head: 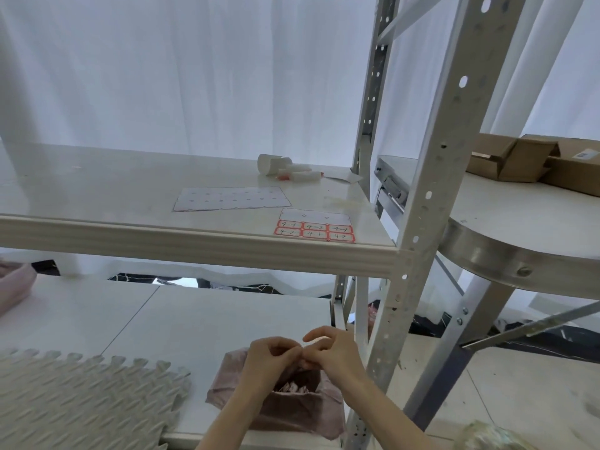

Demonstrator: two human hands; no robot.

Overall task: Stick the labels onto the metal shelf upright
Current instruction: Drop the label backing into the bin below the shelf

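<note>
Left hand (271, 360) and right hand (334, 354) — raised together over a crumpled pinkish plastic bag (292, 407) on the lower shelf, fingertips meeting, grips pinched on something too small to identify. Red-bordered handwritten label sheet (315, 231) — flat on the upper white shelf board (130, 190), near the perforated grey metal shelf upright (431, 177).

red-bordered label sheet (315, 231) on upper shelf board (130, 180), handwritten 4-1, 4-2, 4-1, 4-2, 4-1, 4-2

White curtains (168, 76) hang bright behind my shelves; a round table (519, 222) beside me carries cardboard boxes (532, 164).
</note>
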